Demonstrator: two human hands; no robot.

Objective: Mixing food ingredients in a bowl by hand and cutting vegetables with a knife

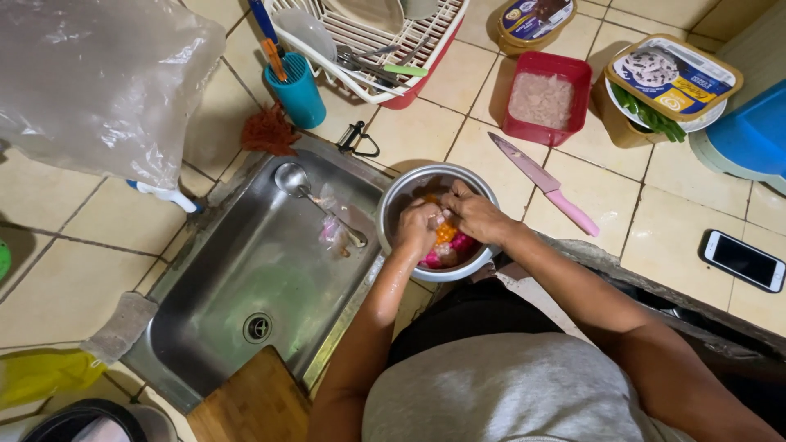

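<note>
Head view: both hands sit inside the round steel bowl [399, 196] at the sink's right edge. Left hand [420, 227] is curled closed around orange pieces [445, 232]; right hand [475, 214] pinches the same pieces from the far side. Pink chunks [461, 242] lie loose in the bowl beneath. Judged mid-way: handling is under way, much still unhandled. Pink-handled knife [540, 183] lies idle on the tiled bench right of the bowl; red square tub [577, 82] of pale mince beyond it. Steel ladle [295, 180] rests in the sink [246, 270], left of the bowl.
</note>
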